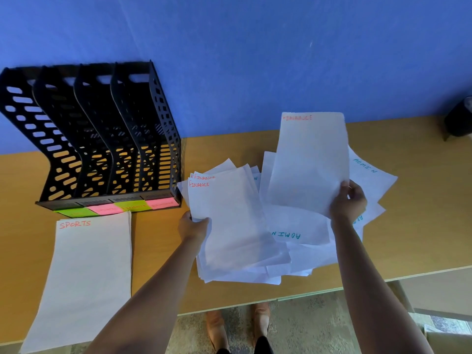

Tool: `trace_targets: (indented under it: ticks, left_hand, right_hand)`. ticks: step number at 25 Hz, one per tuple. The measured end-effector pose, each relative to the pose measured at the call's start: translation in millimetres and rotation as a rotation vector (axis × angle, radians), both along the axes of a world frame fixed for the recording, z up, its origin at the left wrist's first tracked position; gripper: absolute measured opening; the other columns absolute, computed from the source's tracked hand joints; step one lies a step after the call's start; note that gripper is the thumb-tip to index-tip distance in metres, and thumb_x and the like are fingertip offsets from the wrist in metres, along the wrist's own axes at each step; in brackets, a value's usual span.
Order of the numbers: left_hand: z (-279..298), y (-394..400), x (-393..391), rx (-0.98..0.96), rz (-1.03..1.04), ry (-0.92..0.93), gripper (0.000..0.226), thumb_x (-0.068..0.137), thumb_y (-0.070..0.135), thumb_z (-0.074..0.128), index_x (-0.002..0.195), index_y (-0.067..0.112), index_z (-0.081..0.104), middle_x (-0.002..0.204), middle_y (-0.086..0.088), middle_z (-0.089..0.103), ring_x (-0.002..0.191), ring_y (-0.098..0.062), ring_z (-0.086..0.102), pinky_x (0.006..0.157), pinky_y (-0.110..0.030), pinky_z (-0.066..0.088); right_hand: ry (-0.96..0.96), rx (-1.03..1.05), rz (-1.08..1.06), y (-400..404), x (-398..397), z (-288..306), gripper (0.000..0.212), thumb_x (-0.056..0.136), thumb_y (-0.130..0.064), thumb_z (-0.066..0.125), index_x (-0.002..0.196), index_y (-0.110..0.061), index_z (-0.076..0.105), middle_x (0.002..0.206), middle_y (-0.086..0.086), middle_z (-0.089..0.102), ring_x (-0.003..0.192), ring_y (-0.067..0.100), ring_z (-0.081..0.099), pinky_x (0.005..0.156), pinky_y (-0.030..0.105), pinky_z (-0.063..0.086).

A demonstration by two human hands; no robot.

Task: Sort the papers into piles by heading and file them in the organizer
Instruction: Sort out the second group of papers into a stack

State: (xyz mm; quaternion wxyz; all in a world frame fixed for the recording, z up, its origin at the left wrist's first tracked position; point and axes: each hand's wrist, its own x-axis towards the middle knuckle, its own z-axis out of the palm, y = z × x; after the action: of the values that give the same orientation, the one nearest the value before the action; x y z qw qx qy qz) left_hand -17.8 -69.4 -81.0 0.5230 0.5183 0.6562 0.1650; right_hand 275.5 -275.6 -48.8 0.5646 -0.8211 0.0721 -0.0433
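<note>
My left hand [192,227] grips the left edge of a stack of FINANCE papers [229,221], slightly fanned, over the table. My right hand [348,200] holds up a single FINANCE sheet [309,162] by its lower right corner, lifted above the loose heap. Under and around it lie scattered ADMIN sheets [301,231], some turned upside down. A SPORTS pile [86,272] lies flat at the left, in front of the black slotted organizer [102,139]. The organizer's slots look empty and carry green and pink sticky labels [120,206] along the front.
The wooden table [421,200] runs against a blue wall. A dark object [459,118] stands at the far right edge. The table's front edge is close to me, with my feet [237,325] on the floor below.
</note>
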Motion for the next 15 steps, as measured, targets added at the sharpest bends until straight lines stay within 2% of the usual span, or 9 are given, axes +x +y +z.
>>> trace_targets:
  ticks: [4,7,10,11,13,15]
  left_hand:
    - [1.3,2.0,4.3,-0.014,-0.005,-0.013,0.034,0.083,0.011,0.074,0.115,0.006,0.064,0.117,-0.012,0.07,0.108,-0.03,0.065,0.08,-0.032,0.049]
    - [0.4,1.6,6.7,-0.015,0.023,-0.059,0.032,0.091,0.025,0.068,0.117,0.007,0.066,0.119,-0.01,0.069,0.112,-0.03,0.063,0.088,-0.036,0.052]
    - [3.9,1.6,10.8,-0.084,0.103,-0.145,0.035,0.099,0.04,0.053,0.11,0.009,0.066,0.112,-0.009,0.066,0.104,-0.029,0.06,0.081,-0.034,0.044]
    - [4.9,3.0,11.6,-0.124,0.139,-0.165,0.036,0.1,0.044,0.049,0.102,0.012,0.065,0.105,-0.006,0.064,0.101,-0.028,0.057,0.081,-0.034,0.041]
    - [4.5,6.0,11.4,-0.183,0.182,-0.18,0.037,0.1,0.051,0.045,0.09,0.018,0.06,0.095,0.001,0.059,0.097,-0.024,0.053,0.083,-0.034,0.039]
    - [1.3,7.2,9.5,-0.184,0.146,-0.191,0.032,0.097,0.048,0.053,0.1,0.018,0.063,0.101,0.001,0.062,0.097,-0.022,0.055,0.085,-0.035,0.043]
  right_hand:
    - [0.073,0.011,0.174,5.5,-16.9,-8.0,0.02,0.095,-0.024,0.061,0.104,-0.012,0.073,0.095,0.004,0.073,0.085,0.017,0.063,0.077,0.03,0.049]
    - [0.08,-0.025,0.355,18.2,-48.9,-21.2,0.017,0.095,-0.02,0.065,0.106,-0.011,0.073,0.096,0.001,0.072,0.086,0.015,0.064,0.074,0.021,0.046]
    - [0.091,-0.088,0.501,28.0,-80.4,-37.4,0.013,0.093,-0.013,0.067,0.104,-0.009,0.074,0.093,0.003,0.072,0.083,0.015,0.065,0.068,0.006,0.044]
    - [0.1,-0.121,0.546,30.0,-89.0,-41.8,0.013,0.093,-0.012,0.066,0.104,-0.01,0.074,0.093,0.003,0.073,0.083,0.015,0.065,0.069,0.008,0.045]
    - [0.133,-0.178,0.616,32.6,-102.7,-48.0,0.014,0.094,-0.013,0.064,0.105,-0.014,0.074,0.094,0.004,0.075,0.084,0.018,0.067,0.074,0.023,0.05]
    - [0.171,-0.234,0.654,33.9,-112.2,-51.6,0.015,0.096,-0.017,0.063,0.108,-0.017,0.072,0.096,0.004,0.075,0.085,0.021,0.069,0.074,0.027,0.051]
